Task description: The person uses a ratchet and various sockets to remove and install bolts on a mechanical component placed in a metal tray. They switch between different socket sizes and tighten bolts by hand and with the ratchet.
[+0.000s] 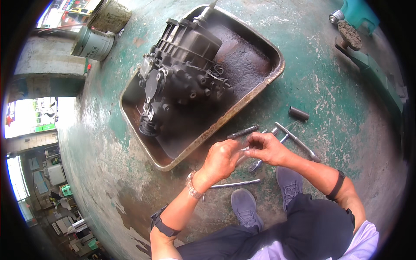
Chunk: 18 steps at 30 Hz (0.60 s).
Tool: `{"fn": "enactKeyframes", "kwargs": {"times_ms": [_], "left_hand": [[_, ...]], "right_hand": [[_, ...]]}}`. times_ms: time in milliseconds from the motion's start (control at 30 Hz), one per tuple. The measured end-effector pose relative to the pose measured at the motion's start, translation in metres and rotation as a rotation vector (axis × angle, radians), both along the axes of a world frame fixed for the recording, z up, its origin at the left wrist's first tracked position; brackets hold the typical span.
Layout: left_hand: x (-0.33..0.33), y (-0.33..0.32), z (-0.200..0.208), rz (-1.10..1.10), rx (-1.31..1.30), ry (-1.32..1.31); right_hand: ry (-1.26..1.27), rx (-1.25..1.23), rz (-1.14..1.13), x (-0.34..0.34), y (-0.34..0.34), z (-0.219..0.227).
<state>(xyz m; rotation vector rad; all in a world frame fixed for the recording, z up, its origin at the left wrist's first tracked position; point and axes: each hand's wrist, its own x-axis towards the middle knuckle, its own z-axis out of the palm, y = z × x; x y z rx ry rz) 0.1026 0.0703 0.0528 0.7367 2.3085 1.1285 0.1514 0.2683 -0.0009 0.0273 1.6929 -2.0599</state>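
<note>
My left hand (220, 161) and my right hand (266, 148) meet in front of my shoes, fingertips almost touching. A small shiny metal piece (245, 149) shows between them, pinched by the right thumb and fingers. The left fingers are curled around the same spot; the piece's exact kind is too small and blurred to make out. Just beyond the hands stands a dark gearbox-like housing (186, 47) with bolts and ribs, tilted in a rusty metal tray (203, 136). A ratchet wrench (256, 165) lies on the floor, partly hidden behind the right hand.
Several tools lie around my hands: a long metal bar (298, 142), a short bar (242, 132), another rod (236, 183) near my shoe, and a dark tube-shaped socket (299, 113). Buckets (93, 43) stand far left. A green metal stand (377, 73) is at the right.
</note>
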Motion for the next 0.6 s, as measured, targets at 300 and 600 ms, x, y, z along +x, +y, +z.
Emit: {"fn": "enactKeyframes", "kwargs": {"times_ms": [300, 600], "left_hand": [[-0.0007, -0.002, -0.0016, -0.026, -0.068, -0.056], [0.0003, 0.001, -0.001, 0.05, 0.028, -0.152]], "right_hand": [[0.079, 0.145, 0.033, 0.0001, 0.0026, 0.0054], [-0.059, 0.023, -0.02, 0.0015, 0.0053, -0.001]]}}
